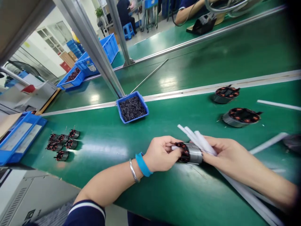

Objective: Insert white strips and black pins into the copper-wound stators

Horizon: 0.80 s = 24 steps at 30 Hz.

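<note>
Green bench (94, 175), fairly busy. Blue tray (137, 119) full of black pins (132, 108) sits ahead of you, at the foot of the slanting metal post (94, 47); thin metal rod (150, 75) lies behind it. Cluster of small coils (62, 141) off to your left, well apart from your hands. Two bigger coils (242, 117) beyond your right hand (223, 150), one lone white stick (279, 104) near them, blurred dark thing (293, 142) at the right edge. Across the bench, another person's arm (190, 12). Long white tubes (249, 197) run under your right forearm, crowding that side. The coil you're working on (195, 153) is between your two hands, lying on its side, wire end toward your left hand (162, 153). Left fingers and thumb grasp that wire end, a white tip showing between them; fingers hide part of it. Right hand clasps a few white sticks (199, 142) slanting across the coil's other end, thumb up against the metal. Can't tell if the coil touches the bench.
</note>
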Tool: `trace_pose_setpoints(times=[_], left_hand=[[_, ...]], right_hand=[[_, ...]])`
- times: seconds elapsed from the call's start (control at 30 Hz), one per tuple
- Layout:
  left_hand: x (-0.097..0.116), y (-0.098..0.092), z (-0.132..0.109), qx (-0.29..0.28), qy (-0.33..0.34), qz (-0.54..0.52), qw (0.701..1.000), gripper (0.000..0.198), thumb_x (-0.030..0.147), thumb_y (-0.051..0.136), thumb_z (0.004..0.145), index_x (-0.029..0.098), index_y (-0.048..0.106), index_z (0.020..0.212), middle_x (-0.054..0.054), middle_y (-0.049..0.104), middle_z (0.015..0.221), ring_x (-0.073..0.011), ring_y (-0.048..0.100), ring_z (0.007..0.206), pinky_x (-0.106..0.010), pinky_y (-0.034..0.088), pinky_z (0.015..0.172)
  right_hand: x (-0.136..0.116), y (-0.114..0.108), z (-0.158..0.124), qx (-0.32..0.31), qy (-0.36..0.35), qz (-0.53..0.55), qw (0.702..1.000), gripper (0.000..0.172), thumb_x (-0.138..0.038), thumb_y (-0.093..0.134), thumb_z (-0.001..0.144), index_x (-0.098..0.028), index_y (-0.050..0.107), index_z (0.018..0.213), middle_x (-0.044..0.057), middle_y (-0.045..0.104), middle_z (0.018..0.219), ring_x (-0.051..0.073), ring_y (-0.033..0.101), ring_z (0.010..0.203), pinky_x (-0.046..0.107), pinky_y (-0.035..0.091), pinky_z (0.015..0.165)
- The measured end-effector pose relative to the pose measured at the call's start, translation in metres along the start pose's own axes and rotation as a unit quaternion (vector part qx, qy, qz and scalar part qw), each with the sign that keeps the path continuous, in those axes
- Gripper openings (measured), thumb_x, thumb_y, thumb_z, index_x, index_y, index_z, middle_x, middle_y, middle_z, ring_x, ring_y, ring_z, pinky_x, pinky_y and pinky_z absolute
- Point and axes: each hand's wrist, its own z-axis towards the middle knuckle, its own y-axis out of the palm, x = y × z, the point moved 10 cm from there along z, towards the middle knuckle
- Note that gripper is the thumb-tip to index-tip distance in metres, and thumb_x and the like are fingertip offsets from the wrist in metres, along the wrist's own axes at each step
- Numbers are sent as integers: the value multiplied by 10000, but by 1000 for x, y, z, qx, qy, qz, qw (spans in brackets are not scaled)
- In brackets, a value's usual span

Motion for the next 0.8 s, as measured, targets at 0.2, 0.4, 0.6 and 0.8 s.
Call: trace_pose_setpoints(times=[0.2,0.4,0.6,0.8], left_hand=[[2,0,1,9,13,-19,1000,140,38,613,618,122,609,729,-18,685,683,-94,628,607,-197,500,583],[-6,8,0,-45,-15,-37,998,245,33,611,657,102,674,884,-60,720,810,-139,685,729,-258,546,713],[-10,4,-2,-30,-15,-38,999,229,93,672,702,91,683,932,-68,721,791,-137,689,697,-244,553,681],[-15,13,-5,-137,-88,-114,980,420,191,814,619,72,694,1004,-73,719,758,-138,684,607,-291,588,646]], right_hand=[[-14,-2,-2,0,-10,-14,1000,354,-552,720,569,-200,688,579,34,640,609,244,609,615,301,498,581],[-3,-5,-4,-10,-29,-41,999,232,-446,667,655,-218,706,666,22,667,636,232,617,620,291,500,584],[-5,-9,-5,-10,-37,-33,999,201,-415,701,617,-219,658,634,19,662,640,222,608,599,288,504,559],[-6,-8,-6,-31,-25,-41,998,253,-456,711,615,-211,650,619,28,653,620,226,621,614,281,504,555]])
